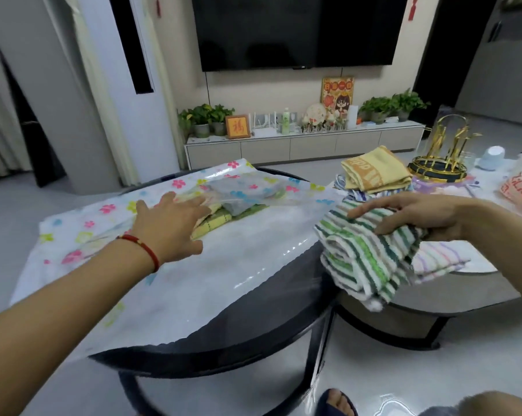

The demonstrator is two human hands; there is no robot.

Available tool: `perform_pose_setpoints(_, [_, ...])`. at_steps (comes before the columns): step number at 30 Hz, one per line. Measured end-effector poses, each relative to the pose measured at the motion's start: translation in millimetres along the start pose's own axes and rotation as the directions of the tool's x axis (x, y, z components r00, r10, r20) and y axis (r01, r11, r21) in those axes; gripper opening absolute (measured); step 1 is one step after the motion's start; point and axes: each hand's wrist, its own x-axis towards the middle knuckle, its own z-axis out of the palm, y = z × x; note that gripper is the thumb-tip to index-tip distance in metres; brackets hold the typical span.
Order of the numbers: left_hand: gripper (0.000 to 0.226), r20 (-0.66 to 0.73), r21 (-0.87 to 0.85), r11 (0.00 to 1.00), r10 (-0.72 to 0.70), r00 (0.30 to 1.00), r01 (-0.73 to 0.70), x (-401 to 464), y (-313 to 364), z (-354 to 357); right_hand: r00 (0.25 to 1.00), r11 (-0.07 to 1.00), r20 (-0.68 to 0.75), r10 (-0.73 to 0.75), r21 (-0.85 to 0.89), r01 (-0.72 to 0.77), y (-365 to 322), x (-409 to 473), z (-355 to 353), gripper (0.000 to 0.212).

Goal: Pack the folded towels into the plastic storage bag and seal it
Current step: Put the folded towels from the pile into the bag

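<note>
A large plastic storage bag (193, 274) with a flower print lies flat across the dark round table (253, 340). Folded towels, one yellow-green (214, 220), show through it near its far end. My left hand (169, 223) rests flat on the bag beside those towels, fingers spread. My right hand (418, 214) grips a folded green-and-white striped towel (364, 259), held just above the gap between the two tables. More folded towels sit to the right: an orange-yellow one (373, 169) on top of a stack, and a pale purple-striped one (439, 259) under my right hand.
A second, lighter table (478, 292) stands at the right, carrying a gold wire rack (445, 151), a white cup (492, 157) and a red-printed bag (520, 187). A TV cabinet (301, 145) with plants lines the far wall. My sandalled foot (340, 403) is below.
</note>
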Motion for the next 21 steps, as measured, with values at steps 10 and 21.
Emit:
perform_pose_setpoints(10, [0.110, 0.115, -0.183, 0.972, 0.173, 0.978, -0.151, -4, -46, -60, 0.920, 0.941, 0.297, -0.254, 0.295, 0.164, -83, 123, 166, 0.043])
perform_pose_setpoints(21, [0.112, 0.095, -0.271, 0.955, 0.154, 0.984, -0.123, -4, -82, -90, 0.950, 0.818, 0.133, -0.282, 0.551, 0.166, -143, 275, 380, 0.069])
